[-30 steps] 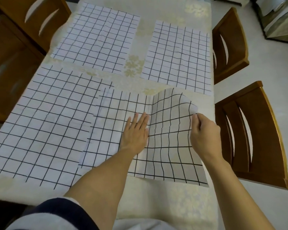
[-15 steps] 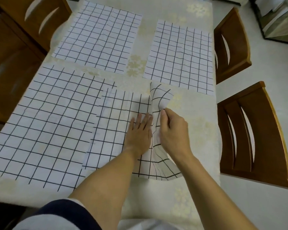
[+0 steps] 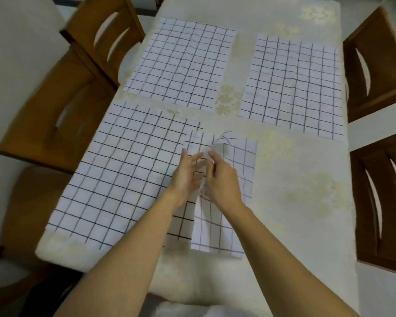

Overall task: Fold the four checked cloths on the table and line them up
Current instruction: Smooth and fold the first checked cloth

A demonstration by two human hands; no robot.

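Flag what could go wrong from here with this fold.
1. The half-folded cloth looks bunched at its far edge, near where the right hand pinches the flap. The crease may land skewed.
2. It overlaps the near-left cloth. Pushing or sliding with the left hand there could drag or wrinkle that neighbour.
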